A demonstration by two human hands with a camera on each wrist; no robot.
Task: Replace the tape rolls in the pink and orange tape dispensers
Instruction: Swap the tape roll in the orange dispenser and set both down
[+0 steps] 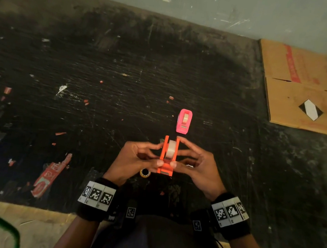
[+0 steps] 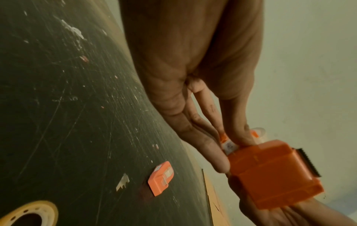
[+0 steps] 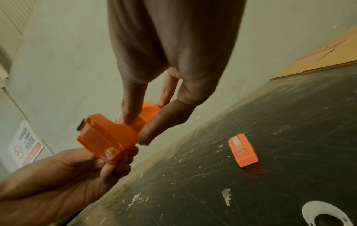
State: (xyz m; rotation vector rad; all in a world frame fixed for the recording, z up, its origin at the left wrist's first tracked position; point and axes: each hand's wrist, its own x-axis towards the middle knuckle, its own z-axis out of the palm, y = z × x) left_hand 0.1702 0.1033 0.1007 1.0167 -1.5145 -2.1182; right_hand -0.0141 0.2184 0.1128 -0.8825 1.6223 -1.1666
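Orange dispenser point(image 1: 167, 158) held in both hands above the table point(image 1: 124, 62), a clear roll point(image 1: 171, 149) seated in it.
Left hand point(image 1: 134, 159) and right hand point(image 1: 196, 164) pinch its sides, fingers extended, thumbs near the cutter end. Pink dispenser point(image 1: 184, 121) stands on the table just beyond. Yellow spool point(image 1: 145, 172) lies beneath the orange dispenser. Wall notice point(image 3: 25, 145) print unreadable.

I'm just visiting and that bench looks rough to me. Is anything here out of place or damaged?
The black table is heavily scratched and littered with torn red and white scraps. A loose tape core lies near the hands. Otherwise nothing odd: both hands hold the orange dispenser, and the pink dispenser stands upright behind it.
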